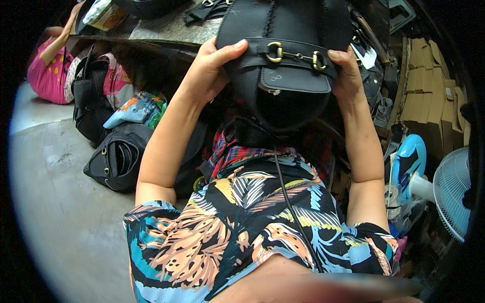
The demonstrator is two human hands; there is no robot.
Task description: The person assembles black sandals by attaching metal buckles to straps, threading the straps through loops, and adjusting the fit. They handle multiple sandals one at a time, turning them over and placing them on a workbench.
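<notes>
Between my two hands I hold up a black leather bag (295, 81) with a metal horsebit fitting (298, 55) across its strap band and a small flap under it. My left hand (217, 65) is closed on its left side, thumb on the band's end. The right side is gripped by my right hand (347, 76), the thumb beside the fitting. Fingers of both hands are mostly hidden behind the leather. Black straps with metal fittings (209, 11) lie on the worktable (174, 28) beyond my left hand.
On the floor at left sit a black bag with similar fittings (115, 160), another black bag (92, 96) and plastic packets (136, 111). A person in pink (49, 76) is at the far left. Flattened cardboard (427, 91) and a white fan (451, 194) stand at right.
</notes>
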